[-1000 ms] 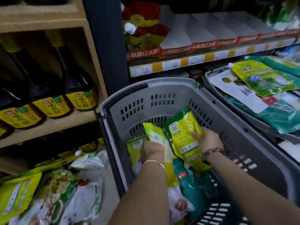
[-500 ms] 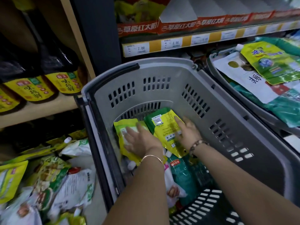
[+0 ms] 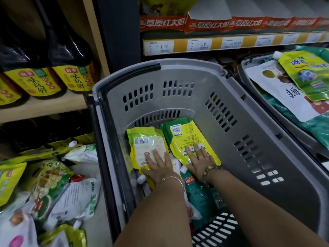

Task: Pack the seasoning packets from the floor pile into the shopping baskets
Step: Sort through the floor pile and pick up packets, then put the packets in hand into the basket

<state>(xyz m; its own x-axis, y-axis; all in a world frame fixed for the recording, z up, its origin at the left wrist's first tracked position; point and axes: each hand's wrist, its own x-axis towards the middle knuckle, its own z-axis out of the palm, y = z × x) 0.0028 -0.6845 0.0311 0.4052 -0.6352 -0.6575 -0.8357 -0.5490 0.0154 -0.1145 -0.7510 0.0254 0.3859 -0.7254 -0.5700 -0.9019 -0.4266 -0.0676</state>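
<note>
Inside the grey basket, at the end nearest the shelves, we see two seasoning packets lying flat side by side with their barcoded backs up: a yellow packet on the left and a green-and-yellow packet on the right. A second ago both were held upright in curled fingers. Now the left hand lies on the yellow packet with fingers straight and spread, and the right hand lies the same way on the green-and-yellow one; neither hand grips anything. A teal packet lies beneath the wrists, nearer to us. The floor pile of packets is left of the basket. A second basket on the right holds a green-and-yellow spouted pouch on top of a white pouch; we cannot read their print with certainty. We read 味极鲜 on the yellow labels of the dark bottles on the wooden shelf at left. The orange shelf strip repeats 草原红太阳. Below it the price tags show 7.00 and 6.90; the barcode text on the packets is too small to make out.
</note>
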